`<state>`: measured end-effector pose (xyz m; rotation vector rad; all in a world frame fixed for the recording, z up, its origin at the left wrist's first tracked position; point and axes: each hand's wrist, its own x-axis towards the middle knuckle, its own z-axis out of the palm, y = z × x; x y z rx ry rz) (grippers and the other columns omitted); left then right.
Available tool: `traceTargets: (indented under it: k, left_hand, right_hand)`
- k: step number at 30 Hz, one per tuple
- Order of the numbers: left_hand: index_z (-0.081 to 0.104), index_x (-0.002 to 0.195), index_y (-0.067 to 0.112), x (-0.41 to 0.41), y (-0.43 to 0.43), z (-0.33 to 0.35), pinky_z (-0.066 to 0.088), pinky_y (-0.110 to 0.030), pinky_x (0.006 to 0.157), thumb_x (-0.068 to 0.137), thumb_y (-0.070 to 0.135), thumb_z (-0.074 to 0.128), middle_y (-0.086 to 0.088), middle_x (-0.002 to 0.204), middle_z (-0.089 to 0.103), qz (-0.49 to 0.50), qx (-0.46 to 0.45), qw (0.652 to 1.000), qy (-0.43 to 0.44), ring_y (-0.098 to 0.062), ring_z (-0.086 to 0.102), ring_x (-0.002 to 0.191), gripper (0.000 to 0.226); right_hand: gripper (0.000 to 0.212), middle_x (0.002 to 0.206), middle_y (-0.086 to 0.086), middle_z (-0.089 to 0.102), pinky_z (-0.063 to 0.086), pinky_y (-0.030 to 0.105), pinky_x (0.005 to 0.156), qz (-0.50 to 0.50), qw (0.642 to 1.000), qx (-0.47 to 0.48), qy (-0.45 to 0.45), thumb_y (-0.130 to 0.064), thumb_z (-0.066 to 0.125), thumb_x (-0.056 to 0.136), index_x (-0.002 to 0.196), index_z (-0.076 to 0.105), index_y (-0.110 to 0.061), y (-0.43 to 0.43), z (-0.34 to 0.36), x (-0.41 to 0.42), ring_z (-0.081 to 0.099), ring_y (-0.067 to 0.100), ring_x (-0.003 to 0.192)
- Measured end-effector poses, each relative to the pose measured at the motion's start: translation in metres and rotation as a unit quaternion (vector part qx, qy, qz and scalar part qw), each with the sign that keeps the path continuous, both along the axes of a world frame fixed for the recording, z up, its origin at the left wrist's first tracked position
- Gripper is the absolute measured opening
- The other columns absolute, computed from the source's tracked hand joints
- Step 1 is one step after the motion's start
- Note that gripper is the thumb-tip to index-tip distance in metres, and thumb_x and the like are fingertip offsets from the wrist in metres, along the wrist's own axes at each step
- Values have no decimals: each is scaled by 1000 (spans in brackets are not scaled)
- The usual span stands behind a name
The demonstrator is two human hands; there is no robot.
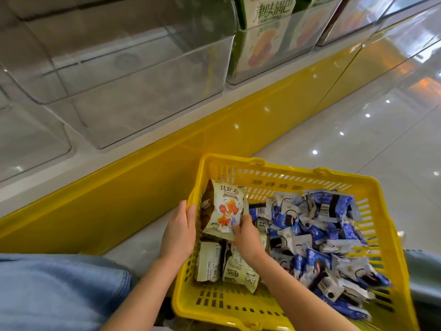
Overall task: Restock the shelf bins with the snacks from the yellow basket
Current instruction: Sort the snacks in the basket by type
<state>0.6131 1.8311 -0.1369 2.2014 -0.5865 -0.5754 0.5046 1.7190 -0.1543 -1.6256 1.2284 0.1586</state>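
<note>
As fingers (235, 226) pinch packet (223, 209) (corner), above basket (298, 176)

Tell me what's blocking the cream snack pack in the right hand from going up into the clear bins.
Nothing visible. The right hand pinches the cream snack pack upright at the yellow basket's left wall; only open air shows between it and the clear bins above.

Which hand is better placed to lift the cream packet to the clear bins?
The right hand: it pinches the cream packet at its lower corner. The left hand holds the rim of the yellow basket, probably steadying it.
</note>
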Motion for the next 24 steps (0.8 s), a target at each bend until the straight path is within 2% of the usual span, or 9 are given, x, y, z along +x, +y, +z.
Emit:
traceTargets:
  k: [3, 5, 8, 11, 14, 16, 18, 21, 24]
  left_hand:
    - [43, 88, 25, 1, 0, 1, 31, -23, 53, 98, 39, 26, 9, 72, 46, -2, 4, 1000, 5, -8, 46, 64, 24]
    - [47, 104, 22, 0, -3, 5, 38, -24, 62, 99, 35, 28, 8, 88, 52, 4, 15, 1000, 2, -11, 51, 78, 24]
    - [43, 128, 10, -4, -10, 21, 36, -23, 84, 97, 24, 37, 6, 113, 43, 26, 15, 993, -117, -4, 40, 102, 35]
    - [45, 121, 15, -16, -28, 36, 37, -22, 85, 94, 23, 39, 14, 109, 37, -29, -48, 980, -191, -1, 38, 101, 29]
    - [47, 113, 23, -44, -58, 33, 40, -11, 79, 96, 22, 39, 19, 103, 40, -139, -86, 979, -123, 6, 43, 92, 19]
    - [47, 114, 24, -68, -83, 19, 39, -9, 79, 97, 21, 41, 15, 108, 44, -205, -71, 973, -76, 6, 44, 91, 18]
    - [42, 124, 24, -91, -107, -1, 39, -15, 89, 98, 24, 40, 9, 125, 42, -237, -28, 971, -3, -1, 47, 104, 26]
    - [29, 139, 20, -113, -140, -25, 27, -22, 104, 96, 28, 45, 2, 145, 29, -245, 37, 962, 117, -13, 35, 129, 46]
    - [18, 146, 13, -116, -167, -44, 23, -36, 113, 94, 36, 50, -6, 152, 20, -216, 107, 947, 211, -23, 24, 138, 65]
  right_hand:
    - [19, 97, 4, 61, 37, 26, 50, 57, 992, -102, 45, -24, 38, 100, 114, 42, -11, -15, -5, -2, 55, 15, 72]
    - [19, 89, 2, 60, 37, 27, 48, 107, 983, -142, 53, -26, 41, 99, 111, 44, -11, -24, -2, -5, 51, 14, 66]
    - [29, 109, 0, 61, 51, 34, 74, 184, 978, -96, 33, -31, 44, 98, 122, 43, -15, -32, 9, -17, 59, 17, 91]
    - [37, 131, -4, 52, 45, 28, 93, 202, 961, -190, 3, -33, 44, 97, 132, 40, -20, -44, 24, -49, 51, 14, 117]
    - [33, 116, 4, 58, 42, 31, 93, 116, 908, -403, -26, -18, 58, 90, 122, 51, -12, -71, 45, -92, 54, 23, 110]
    - [44, 120, 11, 56, 39, 38, 99, 57, 889, -453, 38, -18, 65, 85, 125, 50, -6, -100, 51, -114, 50, 30, 115]
    - [63, 138, 15, 42, 28, 39, 109, 51, 906, -407, 108, -30, 64, 86, 136, 37, -4, -126, 50, -128, 36, 31, 130]
    - [79, 152, 13, 20, 20, 38, 114, 43, 937, -322, 131, -44, 60, 85, 145, 21, -10, -148, 38, -137, 17, 28, 141]
    - [83, 152, 15, 19, 23, 40, 113, -8, 952, -283, 117, -46, 61, 84, 147, 18, -12, -161, 29, -141, 18, 30, 141]
